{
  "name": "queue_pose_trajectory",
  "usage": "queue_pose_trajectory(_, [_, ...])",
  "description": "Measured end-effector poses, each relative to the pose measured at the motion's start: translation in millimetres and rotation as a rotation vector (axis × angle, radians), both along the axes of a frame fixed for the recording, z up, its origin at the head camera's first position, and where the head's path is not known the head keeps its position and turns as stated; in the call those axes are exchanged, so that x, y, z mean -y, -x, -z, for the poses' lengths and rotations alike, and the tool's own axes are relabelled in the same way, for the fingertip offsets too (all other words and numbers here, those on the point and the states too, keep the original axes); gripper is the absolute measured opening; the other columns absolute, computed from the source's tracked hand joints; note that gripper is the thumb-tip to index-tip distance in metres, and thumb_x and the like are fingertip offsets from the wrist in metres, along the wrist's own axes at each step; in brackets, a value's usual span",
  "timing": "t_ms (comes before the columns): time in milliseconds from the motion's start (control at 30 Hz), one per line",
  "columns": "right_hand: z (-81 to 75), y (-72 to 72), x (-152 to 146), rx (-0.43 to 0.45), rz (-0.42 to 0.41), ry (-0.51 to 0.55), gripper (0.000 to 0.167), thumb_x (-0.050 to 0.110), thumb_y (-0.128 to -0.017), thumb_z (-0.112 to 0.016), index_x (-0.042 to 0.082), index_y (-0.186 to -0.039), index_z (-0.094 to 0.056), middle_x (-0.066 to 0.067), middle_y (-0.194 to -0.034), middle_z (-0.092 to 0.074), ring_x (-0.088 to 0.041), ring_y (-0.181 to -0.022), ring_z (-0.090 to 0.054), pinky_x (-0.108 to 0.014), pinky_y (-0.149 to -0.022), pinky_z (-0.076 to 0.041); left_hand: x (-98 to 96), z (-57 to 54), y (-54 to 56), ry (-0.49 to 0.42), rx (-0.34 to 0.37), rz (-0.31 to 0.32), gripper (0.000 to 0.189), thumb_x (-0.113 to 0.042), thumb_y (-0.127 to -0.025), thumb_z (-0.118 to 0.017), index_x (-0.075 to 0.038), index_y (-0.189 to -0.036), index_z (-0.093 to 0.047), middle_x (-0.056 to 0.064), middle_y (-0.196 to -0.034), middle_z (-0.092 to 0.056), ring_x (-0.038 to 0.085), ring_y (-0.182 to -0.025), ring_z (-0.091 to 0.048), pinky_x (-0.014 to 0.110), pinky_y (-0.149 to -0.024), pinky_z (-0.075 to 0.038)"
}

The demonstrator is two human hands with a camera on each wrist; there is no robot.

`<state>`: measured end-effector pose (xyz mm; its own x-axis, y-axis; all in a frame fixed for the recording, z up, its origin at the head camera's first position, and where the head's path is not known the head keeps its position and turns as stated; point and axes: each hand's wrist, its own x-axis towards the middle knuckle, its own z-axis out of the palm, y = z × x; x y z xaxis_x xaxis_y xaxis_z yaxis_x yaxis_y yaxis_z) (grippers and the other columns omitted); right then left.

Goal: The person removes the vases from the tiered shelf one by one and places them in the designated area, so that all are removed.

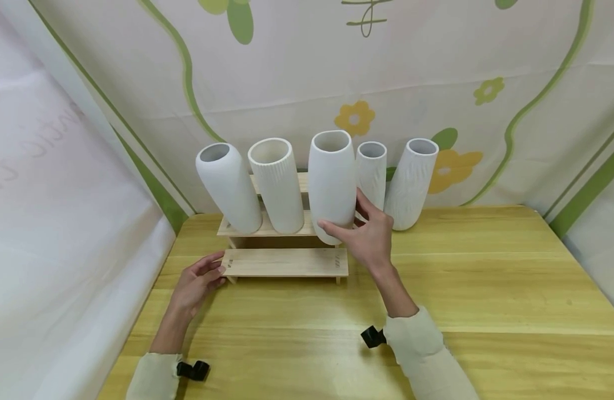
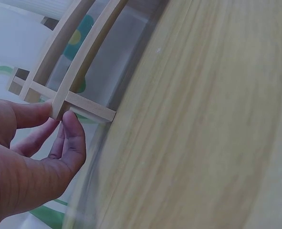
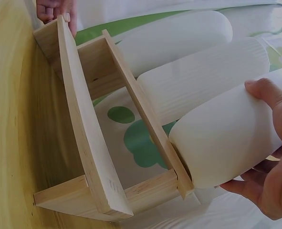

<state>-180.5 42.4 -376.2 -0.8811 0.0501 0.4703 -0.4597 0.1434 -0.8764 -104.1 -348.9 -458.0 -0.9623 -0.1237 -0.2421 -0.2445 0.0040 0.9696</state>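
My right hand (image 1: 372, 236) grips a smooth white vase (image 1: 332, 178) low on its body, thumb in front and fingers around the far side. In the right wrist view the vase (image 3: 226, 138) has its base at the edge of the middle step; whether it bears on it I cannot tell. With my left hand (image 1: 194, 286) I pinch the left end of the lowest board of a stepped wooden stand (image 1: 286, 262). Two more vases, one smooth (image 1: 231, 189) and one ribbed (image 1: 276, 186), stand on the middle step.
On the table (image 1: 462, 294), right of the stand, are a slender textured vase (image 1: 372, 172), partly hidden by my right hand, and a taller textured vase (image 1: 412, 183). A white cloth (image 1: 286, 61) with flower prints hangs behind, with more fabric (image 1: 51, 222) at the left.
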Motion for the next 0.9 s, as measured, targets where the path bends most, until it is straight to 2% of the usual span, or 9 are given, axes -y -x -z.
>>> queue_pose_trajectory(267, [-1.7, -0.4, -2, 0.007, -0.008, 0.009, 0.086, 0.018, -0.070, -0.104, 0.021, -0.148, -0.067, -0.013, -0.133, -0.076, -0.029, -0.118, -0.075, -0.052, -0.090, -0.066, -1.0, -1.3, -0.9, -0.009, 0.002, -0.003, 0.055, -0.009, -0.107, -0.066, -0.001, -0.159, -0.049, -0.006, -0.120, -0.063, 0.007, -0.101, -0.067, 0.020, -0.088, -0.062])
queue_pose_trajectory(467, [-1.8, -1.1, -6, 0.004, -0.014, 0.014, 0.084, 0.016, -0.069, -0.104, 0.020, -0.146, -0.069, -0.014, -0.130, -0.076, -0.029, -0.117, -0.075, -0.056, -0.089, -0.065, -0.2, 2.1, -1.2, 0.007, 0.004, 0.004, 0.054, -0.010, -0.108, -0.066, -0.002, -0.159, -0.049, -0.006, -0.120, -0.062, 0.007, -0.101, -0.067, 0.021, -0.089, -0.062])
queue_pose_trajectory(600, [-2.1, -1.5, -8, 0.001, -0.016, 0.008, 0.084, 0.016, -0.069, -0.104, 0.020, -0.146, -0.069, -0.012, -0.132, -0.076, -0.030, -0.117, -0.075, -0.054, -0.089, -0.066, -1.1, 3.0, -0.7, 0.010, 0.004, 0.007, 0.054, -0.010, -0.108, -0.066, -0.002, -0.159, -0.049, -0.005, -0.120, -0.061, 0.007, -0.101, -0.066, 0.021, -0.089, -0.062])
queue_pose_trajectory(900, [-2.2, -0.1, -14, -0.006, 0.022, 0.027, 0.082, 0.014, -0.068, -0.104, 0.020, -0.143, -0.071, -0.009, -0.130, -0.077, -0.028, -0.114, -0.076, -0.049, -0.089, -0.067, 0.7, 1.0, -0.2, 0.023, 0.014, 0.001, 0.055, -0.010, -0.108, -0.065, -0.003, -0.160, -0.048, -0.006, -0.122, -0.060, 0.006, -0.102, -0.066, 0.020, -0.090, -0.062])
